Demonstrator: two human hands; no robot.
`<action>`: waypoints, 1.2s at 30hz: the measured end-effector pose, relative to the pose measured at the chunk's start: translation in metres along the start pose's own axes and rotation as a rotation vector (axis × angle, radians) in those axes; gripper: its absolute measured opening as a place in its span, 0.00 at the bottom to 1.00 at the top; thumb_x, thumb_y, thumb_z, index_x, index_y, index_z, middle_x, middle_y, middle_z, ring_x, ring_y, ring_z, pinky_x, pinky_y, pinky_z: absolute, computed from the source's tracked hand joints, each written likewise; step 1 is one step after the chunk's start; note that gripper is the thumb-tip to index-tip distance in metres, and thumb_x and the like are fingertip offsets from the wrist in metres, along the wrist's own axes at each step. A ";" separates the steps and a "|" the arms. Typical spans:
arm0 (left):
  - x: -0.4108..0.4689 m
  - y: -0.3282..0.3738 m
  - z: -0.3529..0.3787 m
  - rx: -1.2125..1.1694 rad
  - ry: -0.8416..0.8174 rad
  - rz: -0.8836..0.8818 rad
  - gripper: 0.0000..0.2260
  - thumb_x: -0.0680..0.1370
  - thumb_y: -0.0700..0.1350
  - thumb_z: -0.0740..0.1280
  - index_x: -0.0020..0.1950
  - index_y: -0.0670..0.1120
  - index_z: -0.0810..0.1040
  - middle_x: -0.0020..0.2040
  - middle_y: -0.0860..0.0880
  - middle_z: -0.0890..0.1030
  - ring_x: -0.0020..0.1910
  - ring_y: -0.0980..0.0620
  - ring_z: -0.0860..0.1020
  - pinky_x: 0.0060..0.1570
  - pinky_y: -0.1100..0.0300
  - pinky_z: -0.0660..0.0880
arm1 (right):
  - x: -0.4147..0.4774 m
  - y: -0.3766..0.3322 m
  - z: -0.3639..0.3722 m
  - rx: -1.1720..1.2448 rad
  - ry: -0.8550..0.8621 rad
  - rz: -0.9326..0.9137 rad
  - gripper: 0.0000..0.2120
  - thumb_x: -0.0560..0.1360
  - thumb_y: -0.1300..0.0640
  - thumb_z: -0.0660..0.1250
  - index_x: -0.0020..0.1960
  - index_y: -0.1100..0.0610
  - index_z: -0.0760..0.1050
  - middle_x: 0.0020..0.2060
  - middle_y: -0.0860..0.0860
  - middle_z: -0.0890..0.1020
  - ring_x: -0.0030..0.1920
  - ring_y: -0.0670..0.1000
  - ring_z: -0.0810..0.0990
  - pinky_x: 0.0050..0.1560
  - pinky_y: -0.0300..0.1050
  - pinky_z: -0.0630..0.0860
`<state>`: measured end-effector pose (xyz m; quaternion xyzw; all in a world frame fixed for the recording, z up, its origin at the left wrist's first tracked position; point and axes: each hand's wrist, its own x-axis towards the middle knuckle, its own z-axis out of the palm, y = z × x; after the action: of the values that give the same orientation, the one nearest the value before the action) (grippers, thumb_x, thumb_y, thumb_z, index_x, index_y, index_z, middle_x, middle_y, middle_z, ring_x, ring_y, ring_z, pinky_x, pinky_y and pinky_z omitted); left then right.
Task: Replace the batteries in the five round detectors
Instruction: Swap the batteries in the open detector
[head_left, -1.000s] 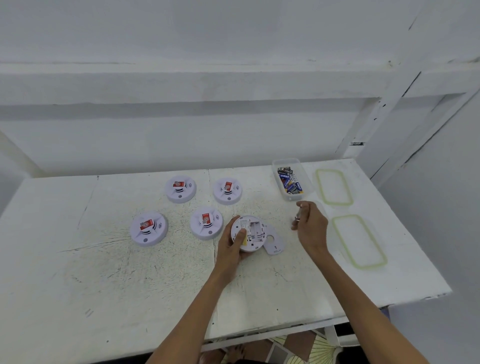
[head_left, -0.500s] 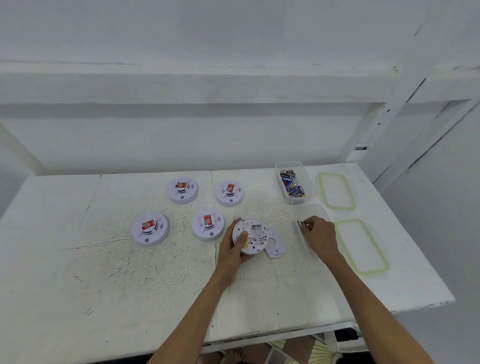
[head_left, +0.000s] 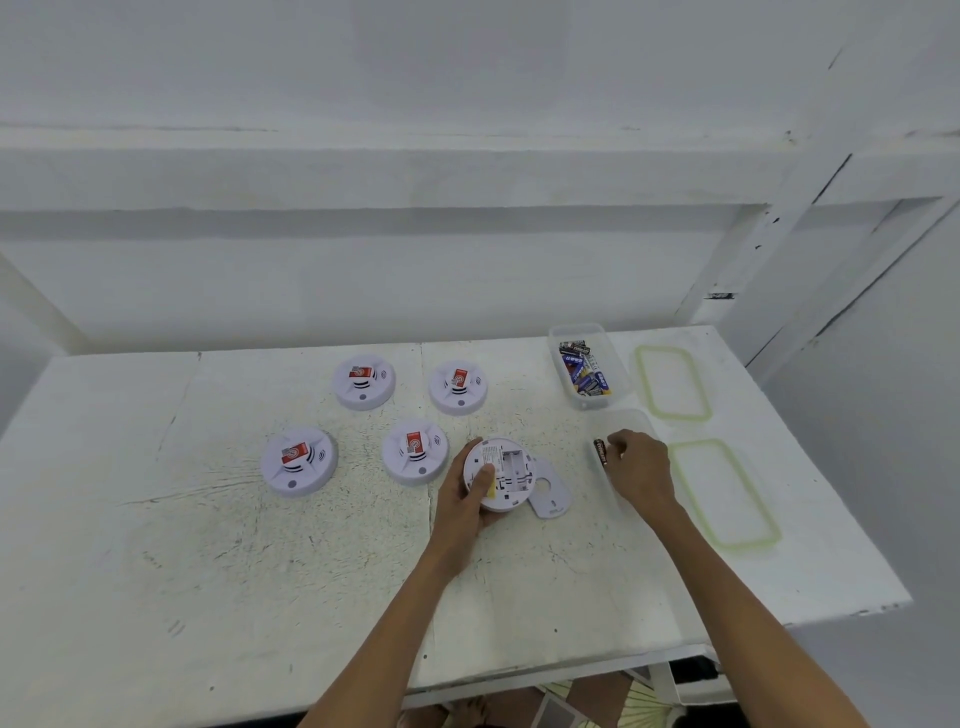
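Our left hand (head_left: 465, 501) grips the upturned round white plastic detector (head_left: 511, 467) on the scuffed white surface (head_left: 208, 545). Our right hand (head_left: 641, 467) curls just beside a dark cylindrical battery (head_left: 601, 451); whether it pinches that, we cannot tell.

Both bare forearms reached forward, the left from bottom centre, the right from the lower right corner. The left hand (head_left: 464, 501) gripped the open detector (head_left: 501, 473) from its left side, thumb laid across its top. The right hand (head_left: 641, 467) lay palm down, fingers curled beside a battery (head_left: 601, 451); whether they pinched it was unclear.
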<state>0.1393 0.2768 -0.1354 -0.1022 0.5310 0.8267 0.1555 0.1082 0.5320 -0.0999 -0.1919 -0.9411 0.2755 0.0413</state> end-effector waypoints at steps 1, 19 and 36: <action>0.000 0.000 0.000 0.001 0.001 0.002 0.20 0.83 0.45 0.67 0.76 0.53 0.73 0.69 0.49 0.81 0.67 0.47 0.81 0.60 0.39 0.81 | 0.000 -0.001 -0.002 0.002 0.021 -0.005 0.11 0.78 0.64 0.64 0.57 0.63 0.82 0.51 0.58 0.84 0.50 0.57 0.82 0.48 0.42 0.72; 0.001 -0.005 -0.004 -0.071 0.002 -0.023 0.22 0.84 0.36 0.64 0.76 0.52 0.73 0.71 0.48 0.80 0.69 0.45 0.79 0.65 0.37 0.77 | 0.098 -0.056 -0.012 0.000 -0.027 -0.139 0.15 0.77 0.68 0.64 0.61 0.62 0.81 0.57 0.61 0.82 0.53 0.60 0.82 0.53 0.49 0.79; 0.000 -0.001 -0.001 -0.109 0.012 -0.030 0.20 0.84 0.36 0.64 0.74 0.52 0.75 0.70 0.49 0.81 0.68 0.46 0.80 0.58 0.46 0.82 | 0.129 -0.043 0.019 -0.187 -0.175 0.004 0.09 0.76 0.58 0.69 0.49 0.64 0.82 0.45 0.61 0.82 0.45 0.57 0.78 0.37 0.44 0.74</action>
<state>0.1395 0.2761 -0.1369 -0.1233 0.4846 0.8513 0.1590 -0.0288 0.5388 -0.0964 -0.1720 -0.9623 0.2021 -0.0599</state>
